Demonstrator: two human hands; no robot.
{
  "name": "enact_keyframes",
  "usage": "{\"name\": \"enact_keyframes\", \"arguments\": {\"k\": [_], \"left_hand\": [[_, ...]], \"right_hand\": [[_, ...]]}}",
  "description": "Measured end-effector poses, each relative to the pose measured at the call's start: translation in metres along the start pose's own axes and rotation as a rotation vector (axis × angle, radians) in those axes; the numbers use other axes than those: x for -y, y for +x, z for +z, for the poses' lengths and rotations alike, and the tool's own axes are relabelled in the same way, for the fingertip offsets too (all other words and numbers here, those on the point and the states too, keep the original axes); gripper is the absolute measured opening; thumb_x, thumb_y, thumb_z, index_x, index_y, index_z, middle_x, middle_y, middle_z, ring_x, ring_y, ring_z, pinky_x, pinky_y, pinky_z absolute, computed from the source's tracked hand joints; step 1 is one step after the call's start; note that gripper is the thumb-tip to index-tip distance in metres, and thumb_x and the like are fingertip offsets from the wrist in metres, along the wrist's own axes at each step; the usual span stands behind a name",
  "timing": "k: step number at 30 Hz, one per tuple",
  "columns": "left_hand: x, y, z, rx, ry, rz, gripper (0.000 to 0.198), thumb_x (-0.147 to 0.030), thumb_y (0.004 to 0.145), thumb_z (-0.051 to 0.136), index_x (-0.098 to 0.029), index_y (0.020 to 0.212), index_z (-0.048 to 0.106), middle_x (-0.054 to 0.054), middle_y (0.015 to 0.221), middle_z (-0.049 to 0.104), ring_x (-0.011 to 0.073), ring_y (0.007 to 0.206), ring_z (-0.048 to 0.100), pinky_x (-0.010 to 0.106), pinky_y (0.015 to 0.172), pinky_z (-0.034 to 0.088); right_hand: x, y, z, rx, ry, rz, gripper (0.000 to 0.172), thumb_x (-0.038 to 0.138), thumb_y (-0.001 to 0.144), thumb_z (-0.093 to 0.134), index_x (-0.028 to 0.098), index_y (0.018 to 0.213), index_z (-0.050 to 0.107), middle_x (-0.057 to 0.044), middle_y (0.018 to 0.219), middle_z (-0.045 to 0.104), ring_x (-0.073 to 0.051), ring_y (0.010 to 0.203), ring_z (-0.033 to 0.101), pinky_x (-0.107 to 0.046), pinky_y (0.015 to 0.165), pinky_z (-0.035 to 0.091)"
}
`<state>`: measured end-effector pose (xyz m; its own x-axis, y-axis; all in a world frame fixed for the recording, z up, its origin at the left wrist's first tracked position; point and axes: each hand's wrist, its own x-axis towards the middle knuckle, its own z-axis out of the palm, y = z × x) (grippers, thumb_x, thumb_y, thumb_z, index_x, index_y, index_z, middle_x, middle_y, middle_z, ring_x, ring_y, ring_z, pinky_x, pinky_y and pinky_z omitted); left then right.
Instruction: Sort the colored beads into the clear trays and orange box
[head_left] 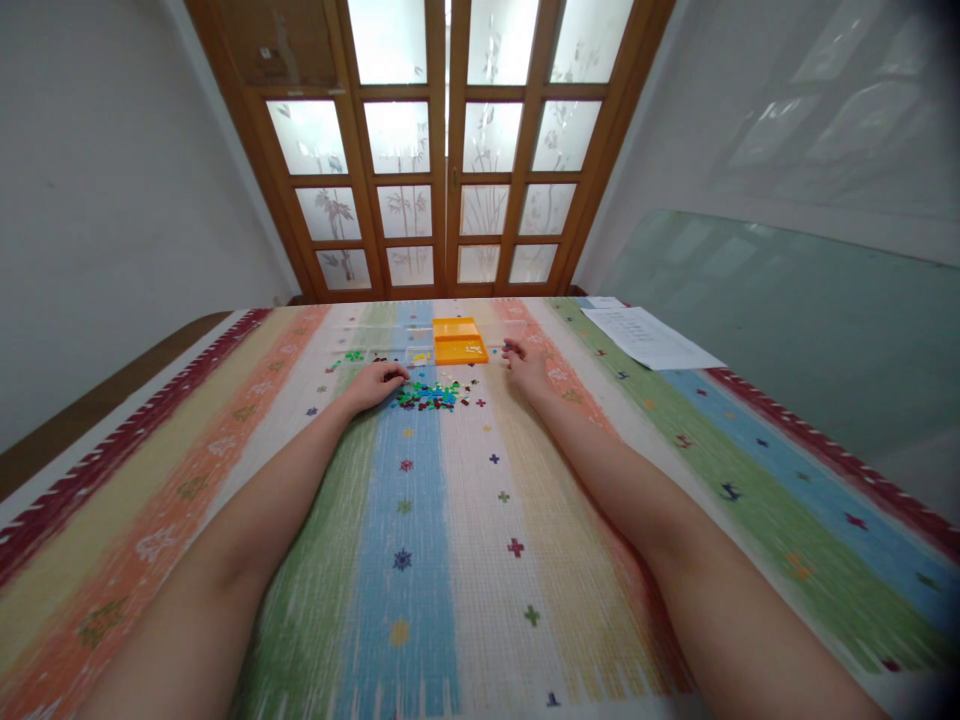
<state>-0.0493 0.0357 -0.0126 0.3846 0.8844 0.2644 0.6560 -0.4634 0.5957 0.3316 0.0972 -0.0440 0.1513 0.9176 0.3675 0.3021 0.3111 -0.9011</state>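
Note:
A loose pile of small green, blue and dark brown pieces (435, 394) lies on the striped cloth. At its left edge rests my left hand (373, 386), fingers curled in with the tips close to the pieces; whether anything is between them is too small to see. My right hand (529, 368) is to the right of an open orange box (460, 353), thumb and finger pinched together, perhaps on a tiny piece I cannot make out. A few whitish pieces (474, 350) lie inside the box. Left of it, a clear tray (375, 328) appears to hold sorted green pieces (353, 356), brown pieces and yellow pieces (421, 357).
A striped tablecloth (480, 600) with small printed figures covers the table. Printed paper sheets (649, 338) lie at the far right. A glass panel (787, 330) leans along the right wall, and wooden doors with glass panes (450, 180) stand beyond the table.

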Motion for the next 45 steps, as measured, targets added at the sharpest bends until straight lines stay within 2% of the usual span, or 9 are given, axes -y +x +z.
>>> {"name": "enact_keyframes", "arguments": {"k": [8, 15, 22, 30, 33, 38, 45], "left_hand": [[0.001, 0.001, 0.001, 0.011, 0.008, -0.002, 0.028, -0.037, 0.091, 0.057, -0.022, 0.102, 0.078, 0.003, 0.102, 0.078, 0.0219, 0.094, 0.069, 0.032, 0.088, 0.053], [0.003, 0.001, 0.000, 0.022, 0.012, 0.002, 0.028, -0.038, 0.091, 0.056, -0.023, 0.102, 0.078, 0.003, 0.102, 0.078, 0.0214, 0.094, 0.069, 0.031, 0.089, 0.053], [0.002, 0.001, -0.001, 0.032, 0.014, 0.000, 0.028, -0.037, 0.091, 0.056, -0.022, 0.103, 0.077, 0.003, 0.102, 0.077, 0.0213, 0.094, 0.069, 0.031, 0.088, 0.053], [-0.002, -0.001, -0.006, 0.060, -0.037, 0.029, 0.026, -0.028, 0.085, 0.056, -0.022, 0.099, 0.077, 0.003, 0.104, 0.077, 0.0217, 0.100, 0.069, 0.033, 0.093, 0.054], [-0.003, -0.002, -0.009, 0.087, -0.071, 0.047, 0.024, -0.025, 0.082, 0.058, -0.021, 0.097, 0.077, 0.003, 0.102, 0.077, 0.0205, 0.098, 0.069, 0.033, 0.093, 0.054], [-0.002, -0.003, -0.013, 0.149, -0.110, 0.070, 0.024, -0.027, 0.081, 0.065, -0.019, 0.099, 0.078, 0.006, 0.098, 0.075, 0.0196, 0.088, 0.068, 0.033, 0.085, 0.055], [-0.001, -0.003, -0.014, 0.164, -0.049, 0.129, 0.022, -0.031, 0.083, 0.068, -0.021, 0.098, 0.079, 0.006, 0.101, 0.074, 0.0200, 0.093, 0.068, 0.033, 0.089, 0.054]], "right_hand": [[-0.024, 0.017, -0.008, -0.066, 0.034, 0.037, 0.043, 0.027, 0.084, 0.056, 0.021, 0.123, 0.072, -0.011, 0.116, 0.074, -0.024, 0.098, 0.073, -0.042, 0.086, 0.061], [-0.021, 0.020, -0.015, -0.092, 0.107, 0.087, 0.060, 0.021, 0.079, 0.051, 0.023, 0.138, 0.062, -0.009, 0.115, 0.071, -0.021, 0.091, 0.073, -0.035, 0.075, 0.061], [-0.023, 0.022, -0.016, -0.130, 0.103, 0.069, 0.048, 0.022, 0.080, 0.050, 0.022, 0.126, 0.065, -0.008, 0.113, 0.070, -0.018, 0.086, 0.072, -0.030, 0.070, 0.059], [-0.018, 0.018, -0.015, -0.103, 0.020, 0.059, 0.037, 0.035, 0.087, 0.057, 0.021, 0.120, 0.066, -0.008, 0.109, 0.072, -0.021, 0.087, 0.072, -0.034, 0.071, 0.060], [-0.014, 0.016, -0.015, -0.093, -0.009, 0.042, 0.035, 0.035, 0.088, 0.057, 0.020, 0.118, 0.067, -0.009, 0.107, 0.072, -0.020, 0.084, 0.072, -0.033, 0.071, 0.059], [-0.009, 0.011, -0.012, -0.055, -0.031, 0.029, 0.036, 0.039, 0.090, 0.057, 0.020, 0.118, 0.067, -0.009, 0.105, 0.072, -0.020, 0.083, 0.071, -0.034, 0.073, 0.058], [0.000, 0.002, -0.007, -0.014, -0.036, 0.017, 0.036, 0.044, 0.090, 0.058, 0.021, 0.117, 0.066, -0.007, 0.099, 0.071, -0.020, 0.080, 0.068, -0.038, 0.078, 0.058]]}}
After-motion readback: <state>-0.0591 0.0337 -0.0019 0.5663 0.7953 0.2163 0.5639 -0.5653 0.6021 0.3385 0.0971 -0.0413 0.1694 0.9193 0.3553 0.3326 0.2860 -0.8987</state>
